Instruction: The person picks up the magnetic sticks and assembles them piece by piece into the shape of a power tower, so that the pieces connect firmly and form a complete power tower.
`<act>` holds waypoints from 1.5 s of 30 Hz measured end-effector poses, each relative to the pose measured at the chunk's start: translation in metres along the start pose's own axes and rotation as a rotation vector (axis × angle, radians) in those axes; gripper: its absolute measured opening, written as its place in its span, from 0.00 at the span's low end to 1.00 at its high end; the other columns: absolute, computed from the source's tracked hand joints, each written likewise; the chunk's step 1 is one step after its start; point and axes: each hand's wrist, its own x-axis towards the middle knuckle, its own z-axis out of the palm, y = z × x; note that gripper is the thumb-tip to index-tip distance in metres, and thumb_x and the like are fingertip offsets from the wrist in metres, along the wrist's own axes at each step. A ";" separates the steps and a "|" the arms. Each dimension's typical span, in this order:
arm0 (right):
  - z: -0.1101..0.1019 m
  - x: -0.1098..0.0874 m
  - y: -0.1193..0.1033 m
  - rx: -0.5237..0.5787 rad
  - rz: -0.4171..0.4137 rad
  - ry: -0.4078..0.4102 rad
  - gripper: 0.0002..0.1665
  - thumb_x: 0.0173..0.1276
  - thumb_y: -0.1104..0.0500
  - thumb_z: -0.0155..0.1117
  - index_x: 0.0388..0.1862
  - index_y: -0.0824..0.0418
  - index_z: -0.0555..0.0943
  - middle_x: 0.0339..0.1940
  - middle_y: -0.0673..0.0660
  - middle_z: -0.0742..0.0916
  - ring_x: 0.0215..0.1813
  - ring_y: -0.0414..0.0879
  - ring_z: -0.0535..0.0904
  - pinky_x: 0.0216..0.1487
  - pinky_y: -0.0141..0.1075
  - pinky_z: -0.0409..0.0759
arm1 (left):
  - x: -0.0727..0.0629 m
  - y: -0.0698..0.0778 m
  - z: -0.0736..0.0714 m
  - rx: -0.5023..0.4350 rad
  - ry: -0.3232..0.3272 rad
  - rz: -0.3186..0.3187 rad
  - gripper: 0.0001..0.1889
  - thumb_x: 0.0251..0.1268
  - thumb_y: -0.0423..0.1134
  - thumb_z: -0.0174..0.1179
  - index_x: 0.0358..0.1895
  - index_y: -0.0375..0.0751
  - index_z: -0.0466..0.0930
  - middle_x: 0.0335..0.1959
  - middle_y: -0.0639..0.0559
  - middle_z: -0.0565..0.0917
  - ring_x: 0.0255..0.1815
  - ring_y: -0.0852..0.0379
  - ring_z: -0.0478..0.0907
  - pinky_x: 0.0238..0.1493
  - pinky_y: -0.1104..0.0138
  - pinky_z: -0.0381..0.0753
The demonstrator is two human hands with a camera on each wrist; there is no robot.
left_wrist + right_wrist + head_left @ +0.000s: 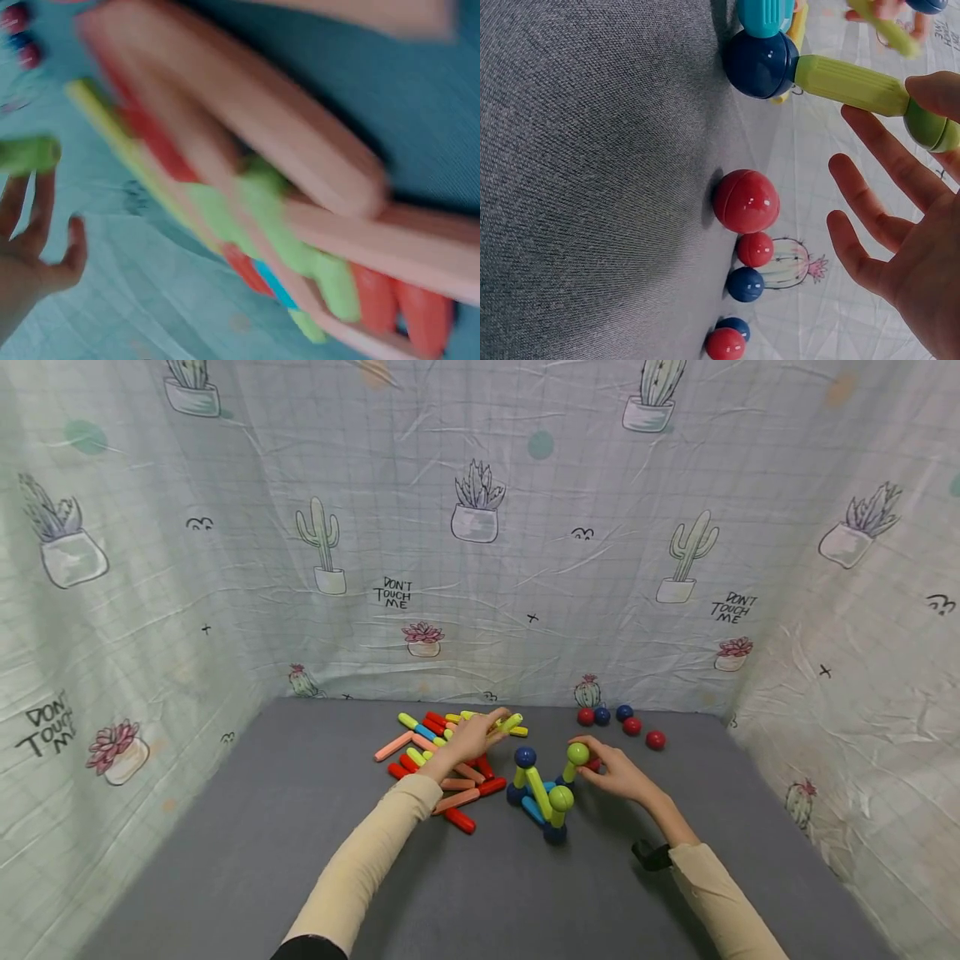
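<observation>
My left hand (469, 740) holds a yellow-green rod (513, 722) in the air above a pile of coloured rods. In the left wrist view the rod's end (30, 155) sticks out past the fingertips. To the right, my right hand (621, 777) pinches a light green ball (577, 754) between thumb and finger. That ball tops an upright yellow-green rod (847, 84), which rises from a dark blue ball (761, 64) on the table. They belong to a built frame with another green ball (561, 798), a dark blue ball (525, 757) on top and blue rods (533, 811) low down.
The pile of red, salmon, green, yellow and blue rods (457, 803) lies left of the frame. Several loose red and dark blue balls (632, 726) rest at the back right of the grey table (240, 860). A printed curtain (480, 568) hangs behind and at the sides.
</observation>
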 end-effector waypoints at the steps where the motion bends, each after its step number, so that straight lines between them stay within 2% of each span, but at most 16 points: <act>1: 0.000 0.000 0.000 -0.001 -0.002 0.002 0.25 0.60 0.62 0.60 0.57 0.56 0.67 0.37 0.54 0.80 0.30 0.39 0.71 0.29 0.33 0.71 | 0.002 0.003 -0.002 -0.103 -0.012 -0.013 0.17 0.63 0.43 0.53 0.55 0.49 0.69 0.42 0.46 0.82 0.38 0.51 0.79 0.35 0.62 0.76; 5: 0.001 0.000 0.001 -0.007 -0.002 0.001 0.25 0.60 0.62 0.60 0.57 0.56 0.67 0.38 0.54 0.81 0.30 0.38 0.72 0.29 0.33 0.72 | 0.010 0.015 -0.009 -0.419 -0.045 -0.035 0.16 0.61 0.38 0.55 0.52 0.42 0.70 0.45 0.41 0.79 0.40 0.49 0.80 0.37 0.67 0.79; 8: 0.001 0.000 0.001 -0.011 0.005 -0.011 0.25 0.60 0.62 0.60 0.57 0.56 0.67 0.38 0.54 0.81 0.31 0.39 0.72 0.30 0.32 0.72 | 0.012 0.025 -0.015 -0.463 -0.008 -0.024 0.14 0.60 0.38 0.56 0.49 0.41 0.70 0.44 0.41 0.78 0.41 0.49 0.79 0.41 0.65 0.78; 12: 0.001 0.001 0.000 -0.012 0.012 -0.017 0.25 0.60 0.62 0.60 0.56 0.57 0.67 0.38 0.54 0.81 0.31 0.39 0.72 0.30 0.33 0.72 | 0.011 0.041 -0.023 -0.272 0.088 0.041 0.12 0.58 0.42 0.58 0.43 0.45 0.71 0.41 0.47 0.80 0.41 0.52 0.79 0.48 0.56 0.70; 15: 0.000 0.002 0.000 -0.013 0.004 -0.013 0.25 0.60 0.62 0.60 0.56 0.58 0.67 0.37 0.54 0.81 0.30 0.39 0.72 0.30 0.37 0.73 | 0.010 0.052 -0.028 -0.097 0.148 0.087 0.10 0.57 0.48 0.58 0.37 0.49 0.71 0.36 0.53 0.81 0.40 0.55 0.76 0.43 0.54 0.63; 18: 0.000 0.002 0.000 -0.017 -0.001 -0.012 0.25 0.60 0.62 0.60 0.56 0.58 0.67 0.36 0.54 0.80 0.29 0.38 0.72 0.31 0.40 0.74 | 0.010 0.059 -0.030 -0.103 0.151 0.095 0.11 0.57 0.49 0.58 0.37 0.49 0.72 0.33 0.54 0.80 0.35 0.58 0.75 0.42 0.57 0.63; 23: 0.000 0.003 0.001 -0.016 0.007 -0.014 0.25 0.60 0.62 0.60 0.56 0.56 0.67 0.36 0.54 0.80 0.29 0.39 0.72 0.30 0.37 0.73 | 0.013 0.063 -0.030 -0.412 0.067 0.061 0.18 0.60 0.41 0.57 0.53 0.46 0.68 0.35 0.46 0.81 0.32 0.57 0.78 0.37 0.68 0.74; 26: -0.001 0.003 0.001 -0.013 0.016 -0.017 0.25 0.60 0.62 0.59 0.56 0.57 0.67 0.37 0.54 0.81 0.30 0.39 0.72 0.30 0.35 0.73 | 0.016 0.062 -0.025 -0.559 0.028 0.014 0.19 0.58 0.36 0.58 0.53 0.44 0.67 0.30 0.42 0.82 0.28 0.59 0.78 0.31 0.66 0.77; 29: 0.000 0.003 0.001 -0.011 0.024 -0.025 0.25 0.61 0.62 0.59 0.57 0.60 0.67 0.38 0.55 0.81 0.30 0.39 0.72 0.31 0.34 0.73 | 0.020 0.059 -0.017 -0.578 -0.002 -0.076 0.13 0.55 0.34 0.60 0.43 0.40 0.71 0.19 0.44 0.76 0.18 0.63 0.71 0.26 0.67 0.74; 34: -0.001 0.002 0.002 -0.009 0.025 -0.026 0.25 0.61 0.62 0.59 0.57 0.62 0.67 0.38 0.55 0.81 0.31 0.38 0.73 0.32 0.33 0.73 | 0.039 0.040 0.015 -0.468 -0.118 -0.223 0.12 0.48 0.43 0.66 0.28 0.40 0.73 0.23 0.51 0.73 0.20 0.58 0.67 0.25 0.66 0.69; 38: -0.003 0.004 0.001 -0.007 0.025 -0.027 0.24 0.61 0.62 0.59 0.57 0.58 0.67 0.39 0.55 0.81 0.32 0.40 0.75 0.33 0.32 0.73 | 0.075 -0.006 0.071 -0.408 -0.172 -0.293 0.12 0.43 0.50 0.67 0.25 0.50 0.76 0.29 0.57 0.77 0.29 0.57 0.72 0.27 0.67 0.73; 39: -0.003 0.004 0.001 -0.006 0.024 -0.027 0.24 0.61 0.62 0.58 0.57 0.57 0.67 0.39 0.55 0.81 0.32 0.40 0.75 0.33 0.33 0.74 | 0.080 -0.011 0.077 -0.402 -0.205 -0.347 0.09 0.44 0.47 0.67 0.27 0.50 0.78 0.32 0.56 0.78 0.31 0.56 0.73 0.30 0.65 0.74; 41: -0.003 0.005 0.001 -0.001 0.027 -0.031 0.24 0.61 0.62 0.58 0.57 0.56 0.67 0.39 0.55 0.81 0.32 0.40 0.75 0.32 0.32 0.74 | 0.092 -0.029 0.097 -0.414 -0.225 -0.371 0.06 0.45 0.48 0.66 0.28 0.54 0.82 0.33 0.59 0.80 0.33 0.57 0.75 0.30 0.66 0.75; 43: -0.002 0.005 0.001 0.003 0.031 -0.035 0.24 0.61 0.62 0.58 0.57 0.56 0.67 0.39 0.56 0.81 0.32 0.40 0.75 0.32 0.33 0.74 | 0.096 -0.033 0.103 -0.417 -0.265 -0.410 0.05 0.46 0.49 0.65 0.28 0.57 0.84 0.33 0.61 0.82 0.34 0.57 0.76 0.30 0.65 0.76; 44: -0.002 0.004 0.001 0.004 0.034 -0.035 0.24 0.61 0.62 0.58 0.57 0.56 0.67 0.39 0.56 0.81 0.32 0.40 0.75 0.32 0.34 0.74 | 0.086 -0.017 0.088 -0.417 -0.282 -0.449 0.06 0.48 0.49 0.64 0.30 0.57 0.85 0.37 0.60 0.83 0.37 0.57 0.77 0.35 0.64 0.76; 45: -0.001 0.004 0.002 0.004 0.035 -0.034 0.24 0.61 0.62 0.58 0.56 0.57 0.67 0.39 0.55 0.81 0.32 0.39 0.75 0.32 0.34 0.74 | 0.086 -0.015 0.086 -0.448 -0.308 -0.487 0.08 0.47 0.49 0.65 0.32 0.56 0.86 0.38 0.59 0.83 0.38 0.58 0.78 0.37 0.62 0.76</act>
